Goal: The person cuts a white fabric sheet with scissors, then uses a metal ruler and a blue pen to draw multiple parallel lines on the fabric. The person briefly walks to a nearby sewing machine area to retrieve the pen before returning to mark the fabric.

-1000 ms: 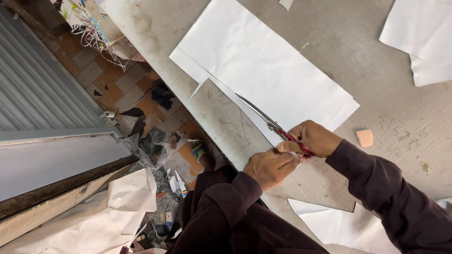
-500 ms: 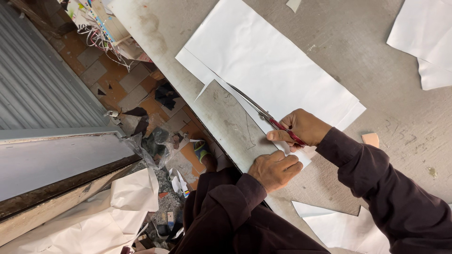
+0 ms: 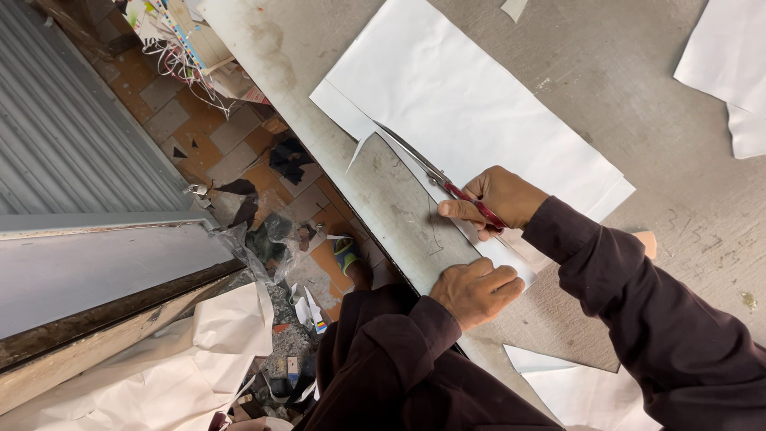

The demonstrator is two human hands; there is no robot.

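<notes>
A large white paper sheet (image 3: 471, 104) lies on a grey worktable (image 3: 638, 183). My right hand (image 3: 499, 197) grips red-handled scissors (image 3: 435, 175) whose long blades point up-left along the sheet's near edge, where a narrow strip (image 3: 357, 149) curls away. My left hand (image 3: 476, 291) rests flat on the cut end of the paper near the table's edge, fingers together, just below my right hand. Both arms wear dark sleeves.
More white sheets lie at the top right (image 3: 730, 64) and bottom (image 3: 590, 391) of the table. A small tan block (image 3: 646, 242) sits behind my right sleeve. Left of the table is a tiled floor (image 3: 239, 160) with scraps, crumpled paper (image 3: 183, 367) and a corrugated metal shutter (image 3: 72, 136).
My right hand has moved the scissors up-left along the paper's edge, lengthening the cut. My left hand has stayed lower down, so the hands are now apart.
</notes>
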